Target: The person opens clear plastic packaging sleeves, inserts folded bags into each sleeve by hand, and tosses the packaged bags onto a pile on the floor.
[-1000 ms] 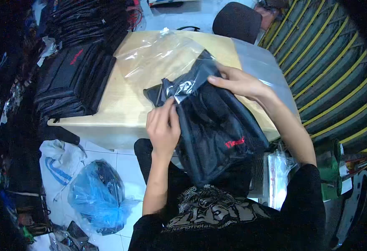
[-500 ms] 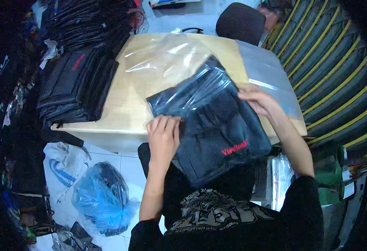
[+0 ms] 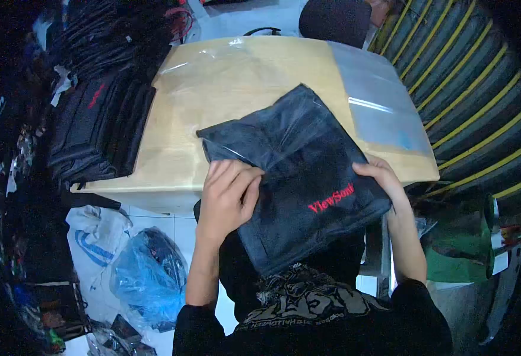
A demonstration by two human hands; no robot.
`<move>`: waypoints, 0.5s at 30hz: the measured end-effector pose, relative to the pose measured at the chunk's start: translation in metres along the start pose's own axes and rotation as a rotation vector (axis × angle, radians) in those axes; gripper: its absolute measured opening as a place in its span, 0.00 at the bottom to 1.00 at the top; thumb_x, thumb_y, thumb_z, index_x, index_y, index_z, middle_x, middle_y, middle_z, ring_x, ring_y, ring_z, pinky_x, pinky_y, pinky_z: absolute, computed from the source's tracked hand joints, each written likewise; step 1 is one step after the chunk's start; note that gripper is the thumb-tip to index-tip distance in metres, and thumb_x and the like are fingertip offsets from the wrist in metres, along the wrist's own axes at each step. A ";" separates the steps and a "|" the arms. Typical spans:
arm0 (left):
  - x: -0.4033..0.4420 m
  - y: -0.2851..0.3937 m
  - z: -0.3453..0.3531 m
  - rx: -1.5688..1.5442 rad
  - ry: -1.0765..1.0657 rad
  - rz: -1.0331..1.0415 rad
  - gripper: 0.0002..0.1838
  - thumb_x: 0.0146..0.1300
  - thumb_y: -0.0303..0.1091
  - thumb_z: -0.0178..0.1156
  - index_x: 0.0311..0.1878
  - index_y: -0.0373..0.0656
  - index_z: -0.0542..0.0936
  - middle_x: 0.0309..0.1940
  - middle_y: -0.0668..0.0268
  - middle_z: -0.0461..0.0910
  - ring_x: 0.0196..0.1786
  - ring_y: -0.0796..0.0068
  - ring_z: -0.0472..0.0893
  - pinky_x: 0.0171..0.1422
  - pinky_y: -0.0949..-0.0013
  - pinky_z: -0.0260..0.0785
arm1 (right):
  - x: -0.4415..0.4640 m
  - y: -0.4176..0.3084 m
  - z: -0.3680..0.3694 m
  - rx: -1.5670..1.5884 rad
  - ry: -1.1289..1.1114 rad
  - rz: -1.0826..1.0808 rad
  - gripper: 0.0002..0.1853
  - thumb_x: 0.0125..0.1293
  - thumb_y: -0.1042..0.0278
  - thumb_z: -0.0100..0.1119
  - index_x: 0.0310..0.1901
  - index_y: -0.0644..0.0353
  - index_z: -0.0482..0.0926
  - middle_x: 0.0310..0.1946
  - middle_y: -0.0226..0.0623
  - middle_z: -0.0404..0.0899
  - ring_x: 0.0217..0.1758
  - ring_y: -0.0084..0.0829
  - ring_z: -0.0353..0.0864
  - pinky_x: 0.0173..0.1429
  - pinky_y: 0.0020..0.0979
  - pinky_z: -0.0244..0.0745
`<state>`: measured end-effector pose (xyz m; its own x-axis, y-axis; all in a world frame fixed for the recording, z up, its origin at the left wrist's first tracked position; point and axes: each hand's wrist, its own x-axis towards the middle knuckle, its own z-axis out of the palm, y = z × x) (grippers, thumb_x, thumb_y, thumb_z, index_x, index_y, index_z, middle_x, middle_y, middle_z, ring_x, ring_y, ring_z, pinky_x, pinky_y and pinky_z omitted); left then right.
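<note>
A flat black bag [image 3: 314, 160] with red lettering lies tilted across the table's front edge and above my lap, in what looks like a clear plastic cover. My left hand [image 3: 226, 194] is closed at its left edge, fingers curled and pinching the bag or its cover. At the right edge, my right hand [image 3: 382, 177] grips with the thumb on top and the other fingers hidden underneath. The far corners of the bag rest on the pale wooden table [image 3: 171, 142].
A stack of black bags [image 3: 97, 127] stands on the table's left. Clear plastic sheets [image 3: 379, 107] lie at its right, with thin clear film [image 3: 207, 59] at the back. On the floor at left is a blue plastic bag [image 3: 148, 273]. Yellow-striped dark rolls [image 3: 450, 77] line the right.
My right hand has slid down the bag's right edge toward me. The plastic cover looks smoother, with less glare, and the lettering faces me more plainly. My left hand stays at the left edge.
</note>
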<state>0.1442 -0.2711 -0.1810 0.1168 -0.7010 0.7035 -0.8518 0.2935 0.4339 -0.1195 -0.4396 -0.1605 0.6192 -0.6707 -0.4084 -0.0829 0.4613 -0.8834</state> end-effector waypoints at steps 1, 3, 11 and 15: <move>0.003 0.002 -0.003 -0.018 -0.022 0.058 0.05 0.51 0.22 0.61 0.33 0.39 0.79 0.29 0.64 0.76 0.35 0.64 0.76 0.41 0.64 0.64 | 0.000 0.000 0.006 0.003 0.031 -0.046 0.22 0.61 0.74 0.59 0.58 0.70 0.72 0.48 0.40 0.80 0.47 0.27 0.80 0.54 0.28 0.73; 0.009 0.008 -0.005 0.035 -0.084 0.156 0.09 0.48 0.20 0.63 0.35 0.37 0.80 0.29 0.60 0.77 0.35 0.60 0.76 0.40 0.62 0.66 | 0.005 -0.001 0.024 0.008 0.091 -0.143 0.21 0.61 0.73 0.58 0.57 0.70 0.72 0.46 0.41 0.81 0.44 0.27 0.81 0.51 0.27 0.75; -0.001 0.020 -0.005 0.075 -0.058 0.051 0.10 0.51 0.20 0.62 0.38 0.38 0.79 0.33 0.59 0.79 0.35 0.60 0.80 0.40 0.64 0.72 | -0.003 0.012 0.015 0.819 -0.435 -0.230 0.35 0.61 0.53 0.60 0.62 0.71 0.65 0.59 0.48 0.72 0.61 0.42 0.72 0.67 0.41 0.63; -0.003 0.017 0.003 0.098 -0.104 -0.109 0.12 0.51 0.26 0.64 0.40 0.39 0.78 0.33 0.58 0.78 0.34 0.58 0.80 0.38 0.64 0.73 | -0.015 0.085 0.005 0.764 -0.333 -0.465 0.42 0.60 0.43 0.59 0.68 0.64 0.59 0.69 0.42 0.60 0.73 0.41 0.55 0.76 0.44 0.46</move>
<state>0.1274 -0.2663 -0.1771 0.1620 -0.7903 0.5909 -0.8832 0.1510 0.4440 -0.1319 -0.3872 -0.2283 0.6615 -0.7375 0.1364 0.6874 0.5235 -0.5034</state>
